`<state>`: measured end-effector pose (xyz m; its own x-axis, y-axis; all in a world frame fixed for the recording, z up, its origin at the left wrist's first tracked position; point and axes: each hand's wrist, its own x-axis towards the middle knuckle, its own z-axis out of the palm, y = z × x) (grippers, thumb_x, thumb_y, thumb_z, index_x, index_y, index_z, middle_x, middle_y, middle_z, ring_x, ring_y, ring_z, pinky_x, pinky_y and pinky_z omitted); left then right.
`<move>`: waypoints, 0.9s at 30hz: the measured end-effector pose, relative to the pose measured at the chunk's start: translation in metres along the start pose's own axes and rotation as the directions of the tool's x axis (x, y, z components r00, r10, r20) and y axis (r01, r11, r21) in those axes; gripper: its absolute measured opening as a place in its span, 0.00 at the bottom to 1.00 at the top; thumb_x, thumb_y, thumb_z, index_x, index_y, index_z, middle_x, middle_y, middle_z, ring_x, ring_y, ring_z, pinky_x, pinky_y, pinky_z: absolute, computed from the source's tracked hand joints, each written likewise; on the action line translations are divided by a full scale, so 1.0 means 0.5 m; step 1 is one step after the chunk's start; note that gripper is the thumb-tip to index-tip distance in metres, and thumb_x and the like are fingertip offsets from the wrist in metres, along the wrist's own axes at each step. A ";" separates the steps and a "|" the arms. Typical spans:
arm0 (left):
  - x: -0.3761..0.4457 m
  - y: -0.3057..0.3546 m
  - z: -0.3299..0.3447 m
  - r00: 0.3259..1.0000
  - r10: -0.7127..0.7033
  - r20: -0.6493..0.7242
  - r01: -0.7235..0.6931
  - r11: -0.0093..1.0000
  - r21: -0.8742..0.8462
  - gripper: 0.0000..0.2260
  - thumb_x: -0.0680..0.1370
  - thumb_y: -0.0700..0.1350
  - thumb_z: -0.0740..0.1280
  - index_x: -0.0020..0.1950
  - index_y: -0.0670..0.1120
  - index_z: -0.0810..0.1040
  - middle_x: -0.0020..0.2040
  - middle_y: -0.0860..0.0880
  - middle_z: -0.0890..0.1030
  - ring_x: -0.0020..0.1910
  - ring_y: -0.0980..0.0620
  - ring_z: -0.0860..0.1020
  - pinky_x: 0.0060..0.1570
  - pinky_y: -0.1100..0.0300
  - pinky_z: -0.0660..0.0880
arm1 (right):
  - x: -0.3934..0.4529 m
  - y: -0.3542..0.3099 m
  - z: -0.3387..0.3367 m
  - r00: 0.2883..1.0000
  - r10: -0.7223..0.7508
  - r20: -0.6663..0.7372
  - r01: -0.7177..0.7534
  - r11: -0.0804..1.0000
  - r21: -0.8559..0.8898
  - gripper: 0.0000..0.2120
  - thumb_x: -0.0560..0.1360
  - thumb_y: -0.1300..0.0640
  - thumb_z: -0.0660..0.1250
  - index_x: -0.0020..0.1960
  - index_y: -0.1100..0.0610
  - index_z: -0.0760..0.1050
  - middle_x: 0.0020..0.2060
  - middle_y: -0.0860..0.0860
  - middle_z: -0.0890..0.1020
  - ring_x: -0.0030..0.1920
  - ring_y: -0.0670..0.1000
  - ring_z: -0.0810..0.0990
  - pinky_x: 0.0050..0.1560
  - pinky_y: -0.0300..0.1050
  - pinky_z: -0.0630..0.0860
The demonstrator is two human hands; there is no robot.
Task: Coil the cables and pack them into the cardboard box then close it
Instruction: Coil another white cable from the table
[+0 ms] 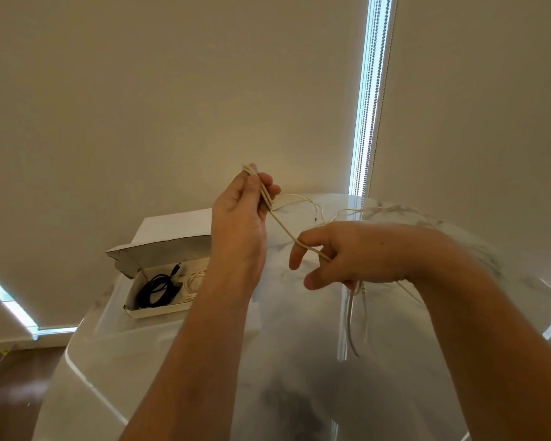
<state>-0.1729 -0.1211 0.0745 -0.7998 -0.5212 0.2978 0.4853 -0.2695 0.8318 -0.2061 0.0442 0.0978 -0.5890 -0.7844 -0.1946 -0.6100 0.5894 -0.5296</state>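
A glossy white marbled surface is seen in front of cream roller blinds, with a bright strip of window and bead chains between two of the blinds. The cardboard box is taken here as the landmark: it stands on the surface with its lid raised (the lid leans away from the person). Inside the box a coiled black cable is lying, and just beside it, on its right, a coiled cream cable is partly hidden by the left forearm.

To the right of the box, and above the surface, the left hand is held up. Several loops of a thin cream cable are pinched between its thumb and curled fingers. From this hand one strand is stretched down to the right hand, further right of the box, where it is gripped between the thumb and the fingers; the index finger is extended. Below the right hand loose ends of the cable are hanging, and more of it is lying in slack curves on the surface, beyond both hands. To the lower left of the box, dark wooden floor is visible.
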 end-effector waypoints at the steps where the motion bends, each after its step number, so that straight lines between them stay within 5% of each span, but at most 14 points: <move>1: -0.003 -0.003 -0.002 0.999 0.041 0.033 -0.046 0.984 0.174 0.12 0.86 0.41 0.60 0.49 0.47 0.82 0.44 0.50 0.83 0.44 0.55 0.81 0.53 0.62 0.78 | -0.005 -0.003 -0.003 1.000 -0.010 -0.024 0.010 1.000 -0.008 0.09 0.78 0.48 0.70 0.58 0.43 0.77 0.25 0.34 0.76 0.31 0.41 0.77 0.44 0.39 0.79; 5: -0.010 -0.012 -0.009 0.972 0.095 0.213 -0.210 0.751 0.626 0.13 0.86 0.44 0.58 0.51 0.43 0.81 0.43 0.51 0.83 0.44 0.59 0.81 0.49 0.65 0.76 | -0.022 0.003 -0.025 0.960 -0.067 -0.271 0.063 0.998 -0.022 0.05 0.79 0.45 0.67 0.49 0.42 0.82 0.30 0.34 0.78 0.32 0.37 0.75 0.39 0.36 0.69; 11: -0.029 -0.001 0.005 0.926 -0.052 0.374 -0.280 0.571 0.772 0.14 0.85 0.44 0.58 0.46 0.43 0.80 0.38 0.53 0.83 0.37 0.62 0.80 0.38 0.70 0.73 | -0.034 0.022 -0.045 0.880 -0.095 -0.465 0.127 0.991 0.039 0.05 0.77 0.46 0.70 0.46 0.43 0.85 0.37 0.43 0.84 0.40 0.44 0.81 0.48 0.44 0.77; 18: -0.044 0.042 0.020 0.887 -0.226 0.403 -0.199 0.599 0.775 0.21 0.83 0.45 0.58 0.32 0.50 0.80 0.24 0.57 0.74 0.24 0.60 0.69 0.30 0.65 0.67 | -0.035 0.021 -0.048 0.863 -0.152 -0.482 0.210 0.975 0.069 0.02 0.75 0.50 0.74 0.46 0.46 0.86 0.40 0.42 0.86 0.45 0.42 0.84 0.51 0.41 0.78; 23: -0.040 0.051 0.007 0.889 -0.271 0.369 -0.093 0.682 0.725 0.21 0.83 0.58 0.62 0.42 0.46 0.85 0.27 0.54 0.71 0.25 0.59 0.68 0.33 0.67 0.67 | -0.030 0.025 -0.046 0.880 -0.180 -0.439 0.239 0.967 0.084 0.05 0.73 0.50 0.76 0.47 0.48 0.83 0.40 0.45 0.85 0.42 0.46 0.82 0.45 0.40 0.75; 27: -0.035 0.045 0.001 0.920 -0.233 0.315 -0.073 0.689 0.721 0.23 0.81 0.60 0.63 0.43 0.42 0.84 0.28 0.54 0.75 0.26 0.59 0.69 0.36 0.63 0.69 | -0.024 0.034 -0.045 0.902 -0.174 -0.395 0.208 0.977 0.045 0.10 0.73 0.54 0.76 0.52 0.46 0.79 0.43 0.41 0.82 0.46 0.40 0.79 0.43 0.28 0.72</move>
<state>-0.1484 -0.1176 0.0883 -0.9602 -0.1615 0.2278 0.1376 0.4362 0.8893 -0.2213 0.0681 0.1096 -0.6347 -0.7338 0.2424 -0.6946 0.4043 -0.5950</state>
